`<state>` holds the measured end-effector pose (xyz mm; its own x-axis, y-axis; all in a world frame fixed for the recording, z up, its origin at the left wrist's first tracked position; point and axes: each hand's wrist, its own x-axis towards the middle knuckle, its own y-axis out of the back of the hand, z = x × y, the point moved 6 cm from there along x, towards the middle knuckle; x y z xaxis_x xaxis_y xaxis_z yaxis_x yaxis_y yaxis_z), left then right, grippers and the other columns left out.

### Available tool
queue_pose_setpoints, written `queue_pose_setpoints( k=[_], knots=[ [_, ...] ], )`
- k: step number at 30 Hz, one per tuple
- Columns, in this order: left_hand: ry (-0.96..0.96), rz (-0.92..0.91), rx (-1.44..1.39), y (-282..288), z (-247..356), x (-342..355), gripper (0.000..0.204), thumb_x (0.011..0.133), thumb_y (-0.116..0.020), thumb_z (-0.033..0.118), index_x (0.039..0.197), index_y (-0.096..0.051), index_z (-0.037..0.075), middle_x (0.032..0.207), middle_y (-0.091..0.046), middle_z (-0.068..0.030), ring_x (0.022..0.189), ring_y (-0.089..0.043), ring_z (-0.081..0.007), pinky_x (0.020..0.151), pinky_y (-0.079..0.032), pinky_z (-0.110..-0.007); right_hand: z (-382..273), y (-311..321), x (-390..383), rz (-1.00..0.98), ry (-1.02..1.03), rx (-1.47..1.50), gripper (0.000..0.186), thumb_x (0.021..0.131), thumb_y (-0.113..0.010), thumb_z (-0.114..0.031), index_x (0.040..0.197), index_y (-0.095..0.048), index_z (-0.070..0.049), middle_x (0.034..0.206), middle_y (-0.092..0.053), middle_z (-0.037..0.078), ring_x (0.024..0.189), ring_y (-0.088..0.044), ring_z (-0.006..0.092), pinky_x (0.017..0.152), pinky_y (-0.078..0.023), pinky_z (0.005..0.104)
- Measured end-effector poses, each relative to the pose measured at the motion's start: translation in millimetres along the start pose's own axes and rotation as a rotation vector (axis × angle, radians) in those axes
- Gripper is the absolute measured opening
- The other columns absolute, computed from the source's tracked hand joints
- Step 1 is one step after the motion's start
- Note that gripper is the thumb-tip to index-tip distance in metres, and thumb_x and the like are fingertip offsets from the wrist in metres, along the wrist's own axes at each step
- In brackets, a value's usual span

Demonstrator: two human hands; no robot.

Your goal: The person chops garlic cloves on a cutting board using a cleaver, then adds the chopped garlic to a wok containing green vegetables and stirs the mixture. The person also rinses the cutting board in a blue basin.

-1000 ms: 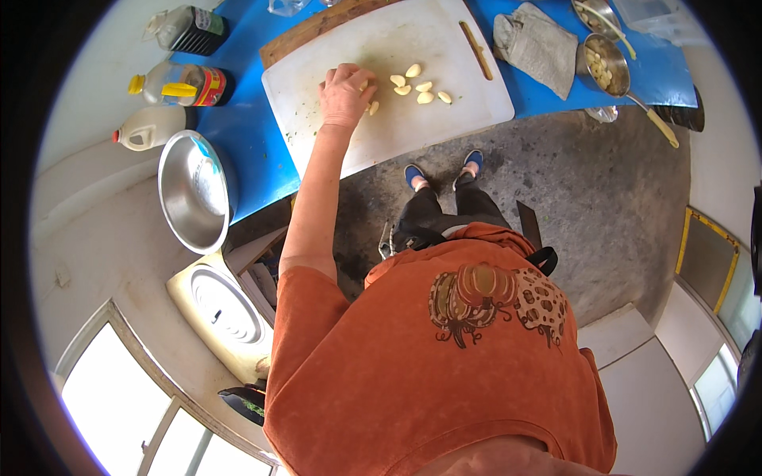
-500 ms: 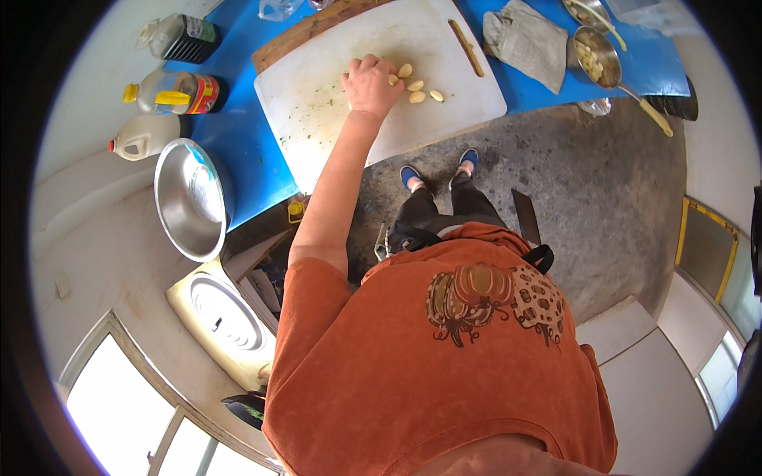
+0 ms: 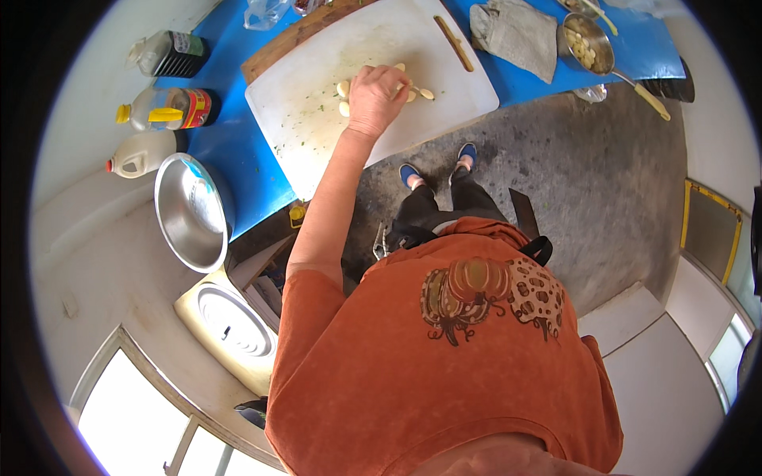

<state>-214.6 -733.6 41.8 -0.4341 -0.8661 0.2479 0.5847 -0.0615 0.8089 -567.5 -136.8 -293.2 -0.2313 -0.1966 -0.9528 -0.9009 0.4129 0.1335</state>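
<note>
My left hand (image 3: pixel 376 99), reached out over the white cutting board (image 3: pixel 302 119), has its fingers curled down among several peeled garlic cloves. Cloves show at its left (image 3: pixel 343 90) and right (image 3: pixel 426 94) sides; whatever is between the fingertips is hidden. Beneath the white board lies a wooden board (image 3: pixel 262 59). My right hand is out of view.
The blue table (image 3: pixel 238 182) holds three bottles (image 3: pixel 157 111) and a steel bowl (image 3: pixel 193 214) at left. At right are a gray cloth (image 3: pixel 514 44) and a long-handled pan (image 3: pixel 586 54) of garlic. My feet (image 3: pixel 467 157) stand below on a concrete floor.
My left hand has moved right across the board into the group of cloves. Cloves now lie to its left as well, and the group looks tighter.
</note>
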Motion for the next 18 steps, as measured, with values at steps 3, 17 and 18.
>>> queue_pose_setpoints(
  k=[3, 17, 18],
  knots=[
    [-0.160, -0.020, 0.153, -2, 17, 3, 0.017, 0.072, -0.073, 0.014, 0.087, -0.069, 0.021, 0.097, -0.063, 0.0027, 0.096, -0.056, -0.0216, 0.082, -0.046, -0.040, 3, 0, 1, -0.004, 0.000, 0.001, 0.028, 0.093, -0.048, -0.026, 0.111, -0.059, -0.007, 0.095, -0.061, 0.009, 0.082, -0.060, 0.0216, 0.071, -0.049, 0.0366],
    [0.266, 0.053, -0.376, -5, -60, 10, 0.005, 0.083, -0.068, 0.011, 0.087, -0.067, 0.008, 0.082, -0.071, -0.0065, 0.075, -0.068, -0.0207, 0.072, -0.054, -0.031, 15, 3, 28, -0.062, 0.029, -0.005, 0.031, 0.095, -0.045, -0.027, 0.113, -0.059, -0.007, 0.099, -0.063, 0.009, 0.087, -0.061, 0.0220, 0.075, -0.051, 0.0365],
    [0.283, 0.087, -0.403, 1, -67, 10, 0.005, 0.083, -0.067, 0.010, 0.088, -0.067, 0.007, 0.083, -0.071, -0.0060, 0.076, -0.068, -0.0192, 0.073, -0.053, -0.030, 16, 3, 31, -0.068, 0.031, -0.005, 0.031, 0.095, -0.045, -0.027, 0.113, -0.059, -0.007, 0.099, -0.063, 0.009, 0.087, -0.061, 0.0221, 0.076, -0.051, 0.0365]
  ],
)
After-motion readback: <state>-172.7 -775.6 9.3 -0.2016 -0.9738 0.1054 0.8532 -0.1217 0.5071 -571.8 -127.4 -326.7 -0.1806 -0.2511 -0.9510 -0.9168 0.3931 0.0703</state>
